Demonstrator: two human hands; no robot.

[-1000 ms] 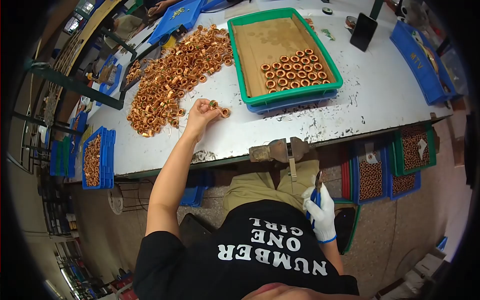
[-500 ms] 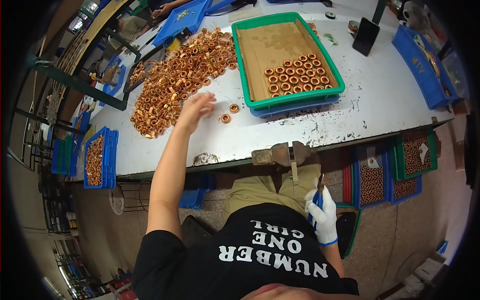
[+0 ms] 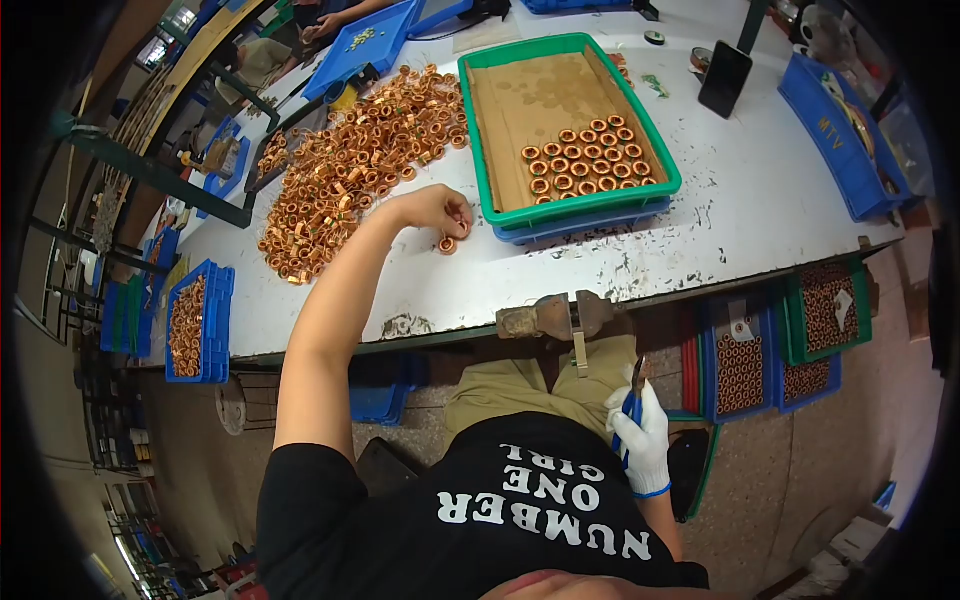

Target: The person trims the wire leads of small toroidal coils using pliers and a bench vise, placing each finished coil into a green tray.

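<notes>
My left hand (image 3: 445,211), bare, is over the white table with its fingers closed on a copper-wound toroid coil (image 3: 462,230). The fingers partly hide that coil. Close below them lies another toroid coil (image 3: 447,245). A large pile of toroid coils (image 3: 345,180) with loose wire ends spreads to the left of this hand. Down by my lap, my right hand (image 3: 645,432), in a white glove, is wrapped round blue-handled pliers (image 3: 629,415), jaws pointing up. To the right of my left hand, a green tray (image 3: 672,185) holds coils in rows on brown cardboard.
A vise (image 3: 560,318) is fixed at the table's front edge. A phone (image 3: 725,78) stands at the back right, near a blue bin (image 3: 835,140). Crates of coils (image 3: 740,375) sit below right; a blue crate (image 3: 215,325) is at left. Another person's hands (image 3: 325,25) show at the far left.
My left hand has moved right and down from beside the pile, and its spread fingers have closed on one of the two loose coils. The gloved hand still holds the pliers.
</notes>
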